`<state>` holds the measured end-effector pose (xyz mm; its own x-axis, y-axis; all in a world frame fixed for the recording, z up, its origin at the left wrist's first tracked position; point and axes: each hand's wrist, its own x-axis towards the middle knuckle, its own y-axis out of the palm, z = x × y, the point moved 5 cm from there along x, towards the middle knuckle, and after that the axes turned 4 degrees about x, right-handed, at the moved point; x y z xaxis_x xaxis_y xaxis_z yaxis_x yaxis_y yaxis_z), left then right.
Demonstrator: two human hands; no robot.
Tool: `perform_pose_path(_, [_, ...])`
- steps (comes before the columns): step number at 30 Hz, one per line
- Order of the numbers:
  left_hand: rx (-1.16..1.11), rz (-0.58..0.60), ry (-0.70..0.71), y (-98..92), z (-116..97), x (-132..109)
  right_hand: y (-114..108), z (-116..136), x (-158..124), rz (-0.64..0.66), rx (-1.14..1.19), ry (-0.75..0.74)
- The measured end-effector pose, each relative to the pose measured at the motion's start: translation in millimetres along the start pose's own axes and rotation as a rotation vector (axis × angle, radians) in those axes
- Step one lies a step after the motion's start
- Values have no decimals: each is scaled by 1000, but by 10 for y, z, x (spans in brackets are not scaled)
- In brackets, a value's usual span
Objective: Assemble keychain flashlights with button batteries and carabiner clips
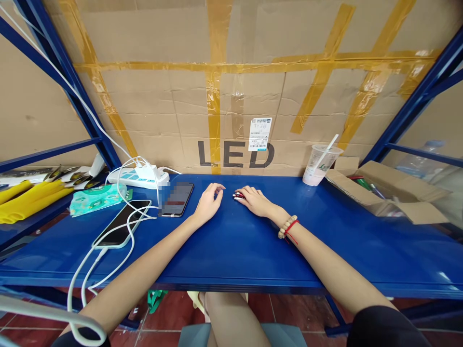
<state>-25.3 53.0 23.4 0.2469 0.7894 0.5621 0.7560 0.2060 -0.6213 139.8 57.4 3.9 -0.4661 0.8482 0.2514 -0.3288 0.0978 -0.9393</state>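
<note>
My left hand (210, 203) rests on its edge on the blue tabletop, fingers loosely curved with a gap between thumb and fingertips and nothing in it. Right of it, my right hand (255, 201) lies palm down with its fingers over a small shiny red and silver object (238, 195). Most of that object is hidden under the fingers, so its kind is unclear. Beads and a red cord circle my right wrist. Just left of my left hand lies a phone (180, 201) with its screen lit and partly blurred out.
A second phone (121, 225), white cables, a tissue pack (96, 199) and a power strip (126, 178) crowd the left. On the right stand a plastic cup (318, 166) with a straw and an open cardboard box (383, 185). Taped cardboard (144, 111) walls the back.
</note>
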Motion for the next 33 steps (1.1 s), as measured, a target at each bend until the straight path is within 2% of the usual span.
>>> perform_pose_path(4, [25, 3, -16, 12, 37, -6, -22, -368, -40, 17, -114, 298])
perform_pose_path(9, [30, 9, -11, 38, 29, -20, -93, -702, -89, 21, -162, 458])
perform_pose_path(13, [39, 16, -15, 47, 34, -24, -140, -819, -118, 34, -177, 533])
perform_pose_path(16, [55, 12, -10, 38, 28, -28, -184, -805, -141, 21, -191, 540])
perform_pose_path(19, [104, 6, 6, 11, -5, -32, -316, -716, -167, -108, -278, 537])
perform_pose_path(22, [189, 1, 56, -28, -75, -39, -472, -636, -203, -214, -311, 604])
perform_pose_path(25, [249, -11, 129, -60, -156, -49, -525, -622, -223, -106, -250, 691])
perform_pose_path(28, [270, -24, 183, -78, -215, -64, -537, -593, -222, -15, -221, 700])
perform_pose_path(30, [270, -8, 215, -75, -252, -75, -516, -515, -199, 14, -203, 642])
perform_pose_path(33, [275, 61, 260, -52, -311, -92, -411, -260, -129, 59, -141, 456])
